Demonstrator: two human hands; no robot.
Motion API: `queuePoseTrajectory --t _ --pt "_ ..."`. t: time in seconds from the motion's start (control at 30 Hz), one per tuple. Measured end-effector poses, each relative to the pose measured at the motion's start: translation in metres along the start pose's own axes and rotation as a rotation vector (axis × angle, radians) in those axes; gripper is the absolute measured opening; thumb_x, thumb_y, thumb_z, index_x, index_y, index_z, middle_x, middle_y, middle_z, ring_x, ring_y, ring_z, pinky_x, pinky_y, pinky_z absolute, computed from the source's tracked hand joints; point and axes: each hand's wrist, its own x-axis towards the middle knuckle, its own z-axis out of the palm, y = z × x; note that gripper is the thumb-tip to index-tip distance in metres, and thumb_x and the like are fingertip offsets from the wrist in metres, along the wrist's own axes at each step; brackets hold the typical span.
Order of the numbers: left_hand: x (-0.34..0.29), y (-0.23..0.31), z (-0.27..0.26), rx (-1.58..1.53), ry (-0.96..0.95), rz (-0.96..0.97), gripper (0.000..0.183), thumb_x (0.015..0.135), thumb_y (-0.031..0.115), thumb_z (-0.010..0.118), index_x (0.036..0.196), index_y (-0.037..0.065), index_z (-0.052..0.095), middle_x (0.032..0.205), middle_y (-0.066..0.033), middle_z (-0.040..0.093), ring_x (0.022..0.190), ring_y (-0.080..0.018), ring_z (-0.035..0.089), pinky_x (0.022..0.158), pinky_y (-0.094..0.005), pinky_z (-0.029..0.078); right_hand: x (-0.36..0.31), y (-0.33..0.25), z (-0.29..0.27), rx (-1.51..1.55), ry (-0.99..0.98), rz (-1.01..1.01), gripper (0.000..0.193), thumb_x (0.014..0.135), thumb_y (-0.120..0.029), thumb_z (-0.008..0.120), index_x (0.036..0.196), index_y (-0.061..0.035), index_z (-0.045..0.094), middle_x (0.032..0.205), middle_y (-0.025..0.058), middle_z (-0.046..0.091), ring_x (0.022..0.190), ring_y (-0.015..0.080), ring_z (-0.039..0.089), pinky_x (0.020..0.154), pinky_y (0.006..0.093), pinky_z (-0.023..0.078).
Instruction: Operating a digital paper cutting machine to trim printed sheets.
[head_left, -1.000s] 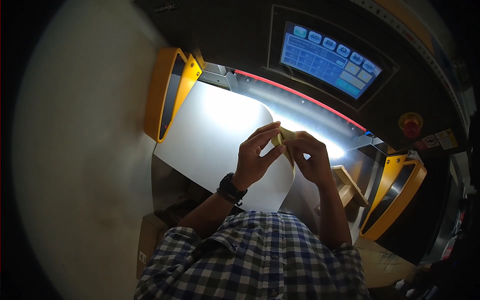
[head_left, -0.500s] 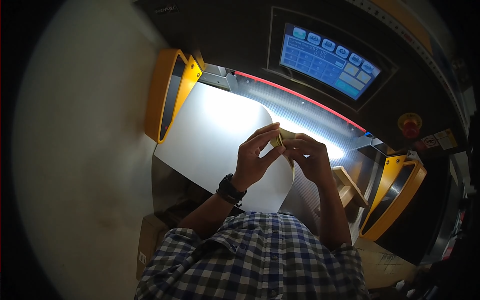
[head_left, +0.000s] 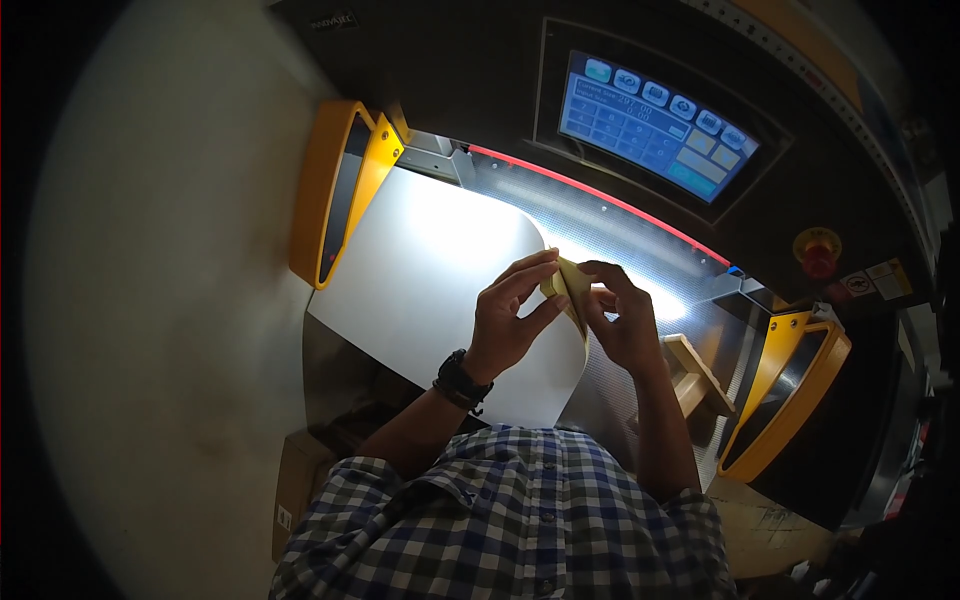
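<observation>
A large stack of white paper sheets [head_left: 420,250] lies on the machine bed, its right side curled upward. The curled edge [head_left: 573,278] looks yellowish in the shade between my hands. My left hand [head_left: 508,308], with a dark watch on its wrist, pinches this edge between thumb and fingers. On the other side, my right hand [head_left: 622,315] has bent fingers and thumb against the same edge, gripping it near the corner. The fingertips partly hide where the sheets are held.
A blue-lit touch screen [head_left: 655,125] and a red stop button [head_left: 820,255] sit on the dark panel ahead. Yellow guards [head_left: 328,195] [head_left: 790,400] flank the bed. A wooden block with a handle [head_left: 697,375] rests to the right. A cardboard box [head_left: 297,480] stands lower left.
My right hand's fingers have spread and shifted slightly right and up along the curled edge, uncovering more of its yellowish surface. My left hand keeps its place.
</observation>
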Motion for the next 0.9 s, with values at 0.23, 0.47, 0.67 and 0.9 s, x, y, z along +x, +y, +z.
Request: queuePoseTrajectory --t 0.23,0.47,0.67,0.9 --pt "0.0 -0.002 0.0 -0.007 0.006 0.015 0.041 0.088 0.002 0.073 0.128 0.001 0.062 0.138 -0.0178 0.056 0.131 -0.0284 0.054 0.11 -0.0391 0.048 0.002 0.01 -0.011 -0.157 -0.152 -0.192 0.023 0.089 0.002 0.063 0.109 -0.0028 0.071 0.099 0.0101 0.068 0.09 0.0205 0.071 0.082 0.0327 0.059" --pt "0.0 -0.002 -0.002 -0.006 -0.013 0.016 0.043 0.089 0.0 0.072 0.13 0.002 0.061 0.14 -0.0172 0.055 0.131 -0.0278 0.053 0.109 -0.0395 0.049 0.003 0.017 -0.008 -0.102 -0.124 -0.198 0.023 0.083 -0.007 0.077 0.106 -0.0034 0.072 0.094 0.0102 0.069 0.076 0.0179 0.07 0.066 0.0293 0.055" --pt "0.0 -0.001 -0.001 0.003 -0.028 0.024 0.045 0.089 -0.003 0.071 0.132 0.004 0.06 0.142 -0.0162 0.053 0.132 -0.0269 0.052 0.109 -0.0398 0.048 0.003 0.021 -0.009 -0.085 -0.124 -0.182 0.025 0.083 -0.005 0.077 0.107 -0.0029 0.072 0.094 0.01 0.07 0.076 0.0176 0.07 0.065 0.0293 0.055" --pt "-0.001 -0.004 -0.003 -0.006 -0.04 0.019 0.046 0.089 -0.002 0.071 0.132 0.004 0.06 0.143 -0.0157 0.053 0.133 -0.027 0.051 0.11 -0.0401 0.048 0.002 0.02 -0.009 -0.07 -0.12 -0.171 0.026 0.083 -0.003 0.076 0.108 -0.0025 0.072 0.096 0.0106 0.07 0.079 0.019 0.071 0.068 0.0296 0.058"
